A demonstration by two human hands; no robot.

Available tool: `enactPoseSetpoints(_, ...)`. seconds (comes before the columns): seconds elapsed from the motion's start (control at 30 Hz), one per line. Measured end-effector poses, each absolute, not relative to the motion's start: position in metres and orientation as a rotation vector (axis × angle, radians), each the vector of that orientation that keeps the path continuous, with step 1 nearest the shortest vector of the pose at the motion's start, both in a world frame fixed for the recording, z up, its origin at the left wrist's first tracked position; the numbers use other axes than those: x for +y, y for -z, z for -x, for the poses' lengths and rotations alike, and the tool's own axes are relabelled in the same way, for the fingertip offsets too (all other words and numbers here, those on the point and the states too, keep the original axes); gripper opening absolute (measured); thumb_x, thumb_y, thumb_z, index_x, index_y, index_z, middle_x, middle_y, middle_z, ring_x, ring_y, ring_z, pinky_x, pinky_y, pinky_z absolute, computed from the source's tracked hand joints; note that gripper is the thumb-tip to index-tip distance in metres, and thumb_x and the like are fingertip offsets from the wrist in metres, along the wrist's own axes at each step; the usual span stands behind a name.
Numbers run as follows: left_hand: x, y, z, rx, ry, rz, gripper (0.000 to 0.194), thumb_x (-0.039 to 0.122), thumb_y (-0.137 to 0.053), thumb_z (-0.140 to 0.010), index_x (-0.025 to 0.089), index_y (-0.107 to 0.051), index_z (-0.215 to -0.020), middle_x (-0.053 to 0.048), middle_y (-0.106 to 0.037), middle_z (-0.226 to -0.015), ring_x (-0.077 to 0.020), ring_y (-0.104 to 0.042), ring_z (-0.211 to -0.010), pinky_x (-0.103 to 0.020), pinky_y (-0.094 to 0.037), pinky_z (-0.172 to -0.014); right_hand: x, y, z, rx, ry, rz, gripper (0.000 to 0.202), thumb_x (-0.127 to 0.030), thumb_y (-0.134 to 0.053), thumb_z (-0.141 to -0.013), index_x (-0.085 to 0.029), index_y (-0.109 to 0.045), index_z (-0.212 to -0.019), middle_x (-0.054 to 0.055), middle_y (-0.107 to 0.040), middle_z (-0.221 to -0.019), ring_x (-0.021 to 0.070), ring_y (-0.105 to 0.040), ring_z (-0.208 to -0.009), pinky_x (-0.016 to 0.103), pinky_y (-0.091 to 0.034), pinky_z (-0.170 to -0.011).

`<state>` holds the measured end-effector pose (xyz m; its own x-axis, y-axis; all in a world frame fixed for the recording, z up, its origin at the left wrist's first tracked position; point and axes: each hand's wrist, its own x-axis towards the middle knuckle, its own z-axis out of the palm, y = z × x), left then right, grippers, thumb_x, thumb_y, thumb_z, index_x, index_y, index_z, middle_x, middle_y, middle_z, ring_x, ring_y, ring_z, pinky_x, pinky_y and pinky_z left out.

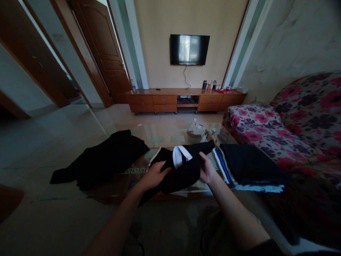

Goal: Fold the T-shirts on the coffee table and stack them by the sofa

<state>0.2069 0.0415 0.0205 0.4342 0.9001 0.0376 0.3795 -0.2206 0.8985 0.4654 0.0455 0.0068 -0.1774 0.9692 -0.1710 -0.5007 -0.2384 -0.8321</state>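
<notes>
A black garment with a white band [186, 174] lies bunched over the near middle of the glass coffee table [135, 170]. The band curls up in a loop on its top side. My left hand [156, 175] grips the garment's left part, thumb on top and fingertips hidden in the cloth. At the opposite side my right hand [207, 169] is closed on the garment's right edge, its fingers partly under the fabric. To the left spreads a loose black garment [106, 160]. A stack of folded clothes [253, 165], black on top with white and blue edges below, is close beside my right hand.
A floral sofa [255, 122] stands at the right. Beyond the coffee table are a low wooden TV cabinet [165, 101] and a wall-mounted television [189, 49]. A small glass jar [214, 132] sits near the table's far right corner. Wooden door [101, 46] at back left.
</notes>
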Motion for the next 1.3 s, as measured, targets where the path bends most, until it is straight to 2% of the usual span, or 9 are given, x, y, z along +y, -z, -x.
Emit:
enactPoseSetpoints(0.13, 0.042, -0.020, -0.209, 1.022, -0.936, -1.235, 0.036, 0.046, -0.070, -0.087, 0.016, -0.072, -0.108, -0.007, -0.078, -0.095, -0.0243, -0.072, -0.086, -0.035, -0.056, -0.077, 0.043, -0.009, -0.461, -0.692, -1.715, 0.914, 0.046, -0.052, -0.069, -0.087, -0.023, -0.065, -0.122, 0.007, -0.076, -0.117, 0.0266, -0.070, -0.113, 0.038, -0.056, -0.095)
enactPoseSetpoints(0.33, 0.042, -0.025, -0.211, 0.963, -1.203, -0.742, 0.037, 0.038, -0.076, -0.085, 0.022, -0.068, -0.117, -0.009, -0.077, -0.114, -0.0255, -0.073, -0.107, -0.042, -0.055, -0.101, 0.042, 0.008, -0.457, -0.870, -1.619, 1.094, 0.079, -0.052, -0.080, -0.081, -0.031, -0.044, -0.148, 0.006, -0.065, -0.138, 0.0243, -0.063, -0.124, 0.039, -0.049, -0.104)
enactPoseSetpoints(0.47, 0.043, -0.029, -0.214, 0.836, -1.233, -0.667, 0.030, 0.029, -0.072, -0.089, 0.023, -0.067, -0.117, -0.007, -0.073, -0.127, -0.0242, -0.067, -0.121, -0.043, -0.049, -0.110, 0.041, 0.014, -0.452, -1.158, -1.427, 1.072, 0.084, -0.051, -0.084, -0.076, -0.031, -0.044, -0.148, 0.008, -0.057, -0.145, 0.0248, -0.054, -0.132, 0.043, -0.041, -0.112)
enactPoseSetpoints(0.6, 0.040, -0.029, -0.219, 0.667, -1.193, -0.669, 0.038, 0.022, -0.071, -0.090, 0.022, -0.064, -0.127, -0.009, -0.070, -0.133, -0.0248, -0.064, -0.126, -0.043, -0.047, -0.112, 0.035, 0.018, -0.441, -1.431, -1.080, 1.113, 0.085, -0.051, -0.089, -0.068, -0.029, -0.047, -0.139, 0.008, -0.051, -0.146, 0.0260, -0.048, -0.135, 0.045, -0.039, -0.113)
enactPoseSetpoints(0.67, 0.038, -0.027, -0.220, 0.638, -1.136, -0.677, 0.040, 0.021, -0.071, -0.090, 0.022, -0.065, -0.129, -0.009, -0.070, -0.132, -0.0257, -0.064, -0.125, -0.044, -0.047, -0.112, 0.034, 0.022, -0.437, -1.484, -1.034, 1.097, 0.080, -0.050, -0.089, -0.069, -0.027, -0.048, -0.135, 0.007, -0.055, -0.140, 0.0252, -0.052, -0.129, 0.044, -0.043, -0.110)
enactPoseSetpoints(0.83, 0.035, -0.022, -0.220, 0.727, -1.025, -0.700, 0.034, 0.018, -0.074, -0.085, 0.020, -0.071, -0.119, -0.009, -0.074, -0.123, -0.0263, -0.067, -0.120, -0.041, -0.050, -0.107, 0.047, 0.033, -0.439, -1.321, -1.050, 1.044, 0.037, -0.054, -0.071, -0.087, -0.024, -0.069, -0.109, 0.005, -0.070, -0.118, 0.0251, -0.062, -0.117, 0.042, -0.048, -0.105)
enactPoseSetpoints(0.93, 0.037, -0.023, -0.218, 0.755, -1.072, -0.694, 0.030, 0.015, -0.075, -0.080, 0.018, -0.074, -0.110, -0.009, -0.077, -0.116, -0.0267, -0.069, -0.116, -0.040, -0.052, -0.105, 0.060, 0.033, -0.451, -0.919, -1.183, 0.965, 0.036, -0.055, -0.064, -0.092, -0.026, -0.071, -0.111, 0.004, -0.076, -0.108, 0.0244, -0.069, -0.109, 0.041, -0.054, -0.099)
enactPoseSetpoints(1.03, 0.042, -0.024, -0.217, 0.796, -1.161, -0.670, 0.029, 0.012, -0.075, -0.075, 0.016, -0.074, -0.104, -0.009, -0.078, -0.107, -0.0265, -0.071, -0.111, -0.040, -0.052, -0.104, 0.069, 0.033, -0.467, -0.572, -1.178, 0.900, 0.031, -0.049, -0.065, -0.092, -0.026, -0.069, -0.112, 0.003, -0.077, -0.110, 0.0220, -0.073, -0.104, 0.040, -0.058, -0.095)
enactPoseSetpoints(1.3, 0.062, -0.021, -0.198, 1.009, -1.444, -0.500, 0.027, 0.007, -0.062, -0.069, 0.019, -0.068, -0.092, -0.002, -0.076, -0.094, -0.0186, -0.071, -0.097, -0.032, -0.054, -0.096, 0.081, 0.025, -0.502, -0.376, -1.102, 0.845, 0.030, -0.040, -0.051, -0.102, -0.025, -0.066, -0.123, 0.004, -0.075, -0.121, 0.0165, -0.071, -0.114, 0.040, -0.056, -0.103)
